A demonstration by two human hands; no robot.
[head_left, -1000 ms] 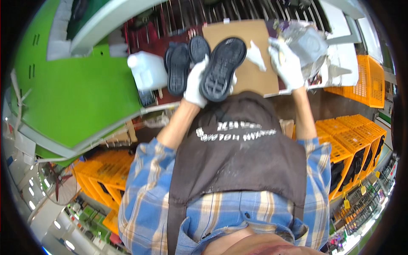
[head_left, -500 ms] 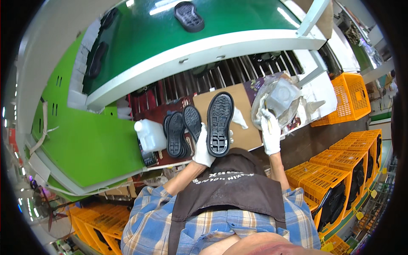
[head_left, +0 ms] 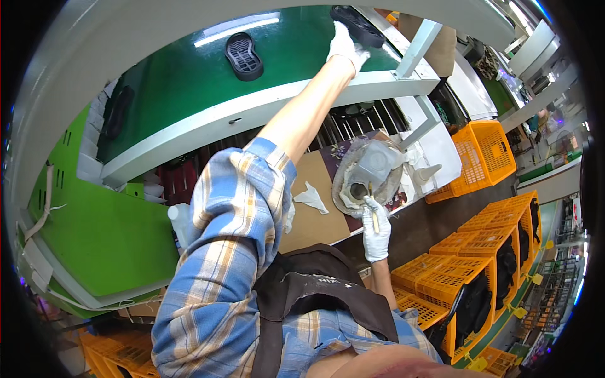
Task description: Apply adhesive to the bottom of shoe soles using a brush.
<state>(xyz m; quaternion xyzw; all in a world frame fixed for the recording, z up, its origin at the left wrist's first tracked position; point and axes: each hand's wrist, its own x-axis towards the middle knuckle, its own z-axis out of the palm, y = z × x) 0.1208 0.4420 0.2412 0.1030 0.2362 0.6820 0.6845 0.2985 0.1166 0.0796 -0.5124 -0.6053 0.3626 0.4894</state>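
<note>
The left hand (head_left: 345, 45), in a white glove, reaches far up to the green conveyor belt (head_left: 189, 82) and closes its fingers on the end of a black shoe sole (head_left: 357, 25) lying there. Another black sole (head_left: 244, 57) lies further left on the belt. The right hand (head_left: 376, 230), also gloved, grips a small brush (head_left: 373, 211) over the glue-crusted pot (head_left: 368, 176) on the tabletop (head_left: 312, 220)

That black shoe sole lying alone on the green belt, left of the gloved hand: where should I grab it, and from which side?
Probably take the black shoe sole across its narrower waist between forefoot and heel, coming down from above. It lies flat, tread up, long axis running across the green belt, with bare belt on both long edges, so fingers can close there. The left hand is busy at another sole.
</note>
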